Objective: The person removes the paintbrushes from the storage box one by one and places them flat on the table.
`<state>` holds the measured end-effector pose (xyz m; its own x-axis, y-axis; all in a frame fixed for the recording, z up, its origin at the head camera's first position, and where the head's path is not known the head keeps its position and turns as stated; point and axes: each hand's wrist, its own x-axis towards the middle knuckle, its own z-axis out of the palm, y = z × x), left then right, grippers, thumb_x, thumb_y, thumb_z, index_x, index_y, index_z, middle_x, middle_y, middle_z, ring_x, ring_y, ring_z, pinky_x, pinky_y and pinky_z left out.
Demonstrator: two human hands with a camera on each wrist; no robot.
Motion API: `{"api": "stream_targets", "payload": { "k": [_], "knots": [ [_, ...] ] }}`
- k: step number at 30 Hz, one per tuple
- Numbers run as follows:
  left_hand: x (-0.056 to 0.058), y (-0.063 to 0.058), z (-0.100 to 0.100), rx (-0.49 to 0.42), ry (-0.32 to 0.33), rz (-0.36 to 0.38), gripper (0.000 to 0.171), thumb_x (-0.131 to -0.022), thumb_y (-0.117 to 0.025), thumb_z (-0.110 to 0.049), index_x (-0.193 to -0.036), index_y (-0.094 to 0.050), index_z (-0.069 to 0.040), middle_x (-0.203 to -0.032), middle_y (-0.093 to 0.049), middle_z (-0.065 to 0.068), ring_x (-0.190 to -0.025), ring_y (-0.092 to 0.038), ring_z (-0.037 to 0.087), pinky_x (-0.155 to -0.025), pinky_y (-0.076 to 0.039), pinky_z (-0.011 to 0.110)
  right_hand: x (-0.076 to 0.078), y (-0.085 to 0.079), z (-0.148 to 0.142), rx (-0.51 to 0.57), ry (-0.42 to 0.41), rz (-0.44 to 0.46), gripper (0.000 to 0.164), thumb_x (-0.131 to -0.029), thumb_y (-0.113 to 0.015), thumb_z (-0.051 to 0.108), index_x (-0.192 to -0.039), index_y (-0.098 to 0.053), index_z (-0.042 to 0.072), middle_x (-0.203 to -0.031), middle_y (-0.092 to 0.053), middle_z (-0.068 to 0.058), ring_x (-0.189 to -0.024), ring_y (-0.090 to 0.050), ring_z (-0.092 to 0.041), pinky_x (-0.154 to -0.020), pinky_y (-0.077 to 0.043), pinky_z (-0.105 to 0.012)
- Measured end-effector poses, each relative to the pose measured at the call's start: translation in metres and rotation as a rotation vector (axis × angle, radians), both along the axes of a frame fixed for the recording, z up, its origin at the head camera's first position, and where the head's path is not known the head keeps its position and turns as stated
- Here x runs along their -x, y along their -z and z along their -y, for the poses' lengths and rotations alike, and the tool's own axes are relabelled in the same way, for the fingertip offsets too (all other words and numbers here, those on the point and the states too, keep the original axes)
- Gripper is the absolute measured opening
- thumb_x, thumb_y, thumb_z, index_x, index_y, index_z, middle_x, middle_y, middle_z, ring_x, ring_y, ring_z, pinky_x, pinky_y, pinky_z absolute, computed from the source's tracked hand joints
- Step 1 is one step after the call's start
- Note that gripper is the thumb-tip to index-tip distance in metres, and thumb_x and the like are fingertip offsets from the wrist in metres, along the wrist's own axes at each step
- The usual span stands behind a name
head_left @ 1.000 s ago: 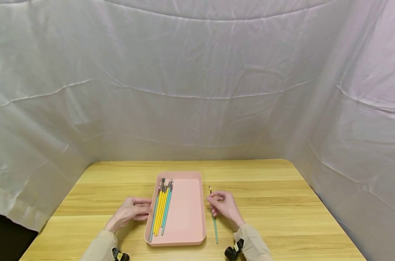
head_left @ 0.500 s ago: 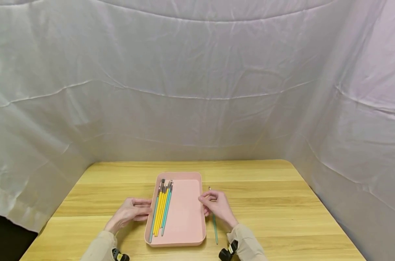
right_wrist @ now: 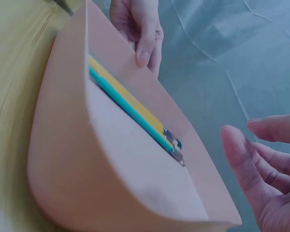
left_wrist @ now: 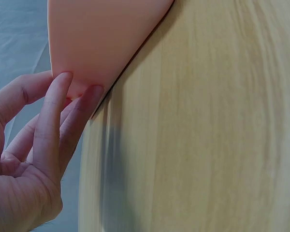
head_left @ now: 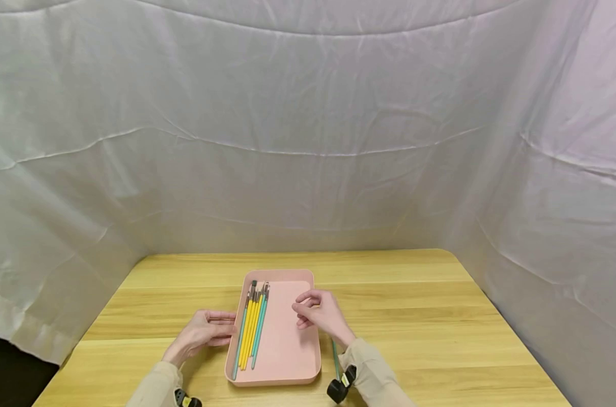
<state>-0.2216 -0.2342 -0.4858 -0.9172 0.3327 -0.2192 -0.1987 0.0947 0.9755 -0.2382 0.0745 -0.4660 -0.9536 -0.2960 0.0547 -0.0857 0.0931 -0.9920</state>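
A shallow pink tray [head_left: 287,353] lies on the table, with several paintbrushes [head_left: 250,330], yellow- and teal-handled, side by side along its left part. My left hand [head_left: 204,330] rests its fingers against the tray's left outer wall; the left wrist view shows the fingertips [left_wrist: 64,78] on that wall. Above the right half of the tray hovers my right hand [head_left: 323,315], holding nothing. In the right wrist view its thumb and forefinger stand apart. To the tray's right, one teal paintbrush [head_left: 335,359] lies on the table, its upper part hidden under my right hand and wrist.
The wooden table [head_left: 420,322] extends to both sides of the tray. Grey cloth [head_left: 308,141] hangs behind it and at both sides. A small black camera [head_left: 341,385] sits on my right wrist, close to the tray's near right corner.
My right hand has moved left from beside the single teal paintbrush, across the tray's right rim, to over the tray. The brush stays on the table. My left hand keeps its place.
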Motion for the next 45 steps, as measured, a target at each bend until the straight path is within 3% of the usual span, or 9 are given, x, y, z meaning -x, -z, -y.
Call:
{"api": "stream_targets", "payload": {
  "k": [7, 10, 13, 17, 20, 26, 38, 45],
  "knots": [
    [-0.001, 0.000, 0.000, 0.010, -0.014, 0.001, 0.054, -0.091, -0.069, 0.001, -0.136, -0.046, 0.022, -0.116, -0.073, 0.025, -0.089, -0.074, 0.012, -0.079, -0.066, 0.028, 0.008, -0.008, 0.015, -0.004, -0.062, 0.038, 0.028, -0.091, -0.068, 0.001, -0.111, -0.059, -0.016, -0.089, -0.069, -0.033, -0.058, -0.068, -0.009, -0.063, -0.067, -0.032],
    [-0.001, 0.000, 0.001, 0.020, -0.020, 0.001, 0.054, -0.091, -0.069, 0.000, -0.135, -0.047, 0.021, -0.116, -0.073, 0.024, -0.088, -0.074, 0.012, -0.078, -0.066, 0.028, 0.012, -0.012, 0.022, -0.014, -0.087, 0.048, 0.029, -0.090, -0.069, 0.000, -0.112, -0.059, -0.015, -0.093, -0.069, -0.035, -0.059, -0.069, -0.010, -0.064, -0.067, -0.034],
    [-0.002, -0.001, 0.001, 0.024, -0.025, 0.003, 0.054, -0.090, -0.070, 0.000, -0.135, -0.048, 0.020, -0.116, -0.072, 0.024, -0.088, -0.074, 0.012, -0.077, -0.066, 0.028, 0.014, -0.016, 0.031, -0.023, -0.115, 0.055, 0.030, -0.090, -0.069, 0.000, -0.113, -0.058, -0.015, -0.089, -0.071, -0.029, -0.059, -0.070, -0.011, -0.065, -0.067, -0.035],
    [-0.002, -0.002, 0.001, 0.024, -0.025, 0.002, 0.054, -0.090, -0.071, 0.000, -0.135, -0.049, 0.020, -0.117, -0.072, 0.025, -0.088, -0.074, 0.012, -0.077, -0.066, 0.028, 0.018, -0.019, 0.043, -0.019, -0.129, 0.097, 0.031, -0.090, -0.069, -0.001, -0.115, -0.058, -0.017, -0.091, -0.070, -0.035, -0.057, -0.068, -0.009, -0.065, -0.067, -0.034],
    [-0.002, -0.001, 0.000, 0.021, -0.022, 0.001, 0.054, -0.090, -0.070, 0.000, -0.135, -0.048, 0.020, -0.116, -0.072, 0.025, -0.088, -0.074, 0.012, -0.078, -0.066, 0.028, 0.021, -0.016, 0.051, -0.004, -0.109, 0.151, 0.032, -0.090, -0.069, -0.003, -0.116, -0.058, -0.017, -0.096, -0.069, -0.037, -0.055, -0.067, -0.009, -0.063, -0.067, -0.033],
    [-0.001, 0.000, -0.001, 0.019, -0.013, -0.004, 0.054, -0.091, -0.069, 0.000, -0.136, -0.046, 0.021, -0.116, -0.072, 0.025, -0.089, -0.073, 0.011, -0.079, -0.066, 0.028, 0.029, -0.002, 0.063, -0.023, -0.055, 0.216, 0.029, -0.088, -0.069, -0.005, -0.114, -0.060, -0.015, -0.083, -0.073, -0.019, -0.054, -0.066, -0.010, -0.064, -0.067, -0.032],
    [-0.001, -0.001, -0.002, 0.035, -0.019, -0.008, 0.054, -0.092, -0.068, 0.000, -0.136, -0.045, 0.022, -0.118, -0.070, 0.028, -0.090, -0.073, 0.012, -0.079, -0.066, 0.029, 0.034, 0.020, 0.080, -0.094, 0.037, 0.285, 0.022, -0.082, -0.073, -0.006, -0.101, -0.063, -0.007, -0.075, -0.074, -0.021, -0.051, -0.064, -0.011, -0.058, -0.065, -0.027],
    [-0.001, -0.001, -0.003, 0.038, -0.017, -0.005, 0.056, -0.091, -0.069, -0.001, -0.136, -0.045, 0.022, -0.119, -0.070, 0.028, -0.090, -0.073, 0.012, -0.079, -0.066, 0.027, 0.031, 0.028, 0.085, -0.178, 0.073, 0.274, 0.016, -0.083, -0.071, -0.008, -0.095, -0.062, -0.005, -0.070, -0.072, -0.018, -0.051, -0.069, -0.016, -0.054, -0.065, -0.029]
  ]
}}
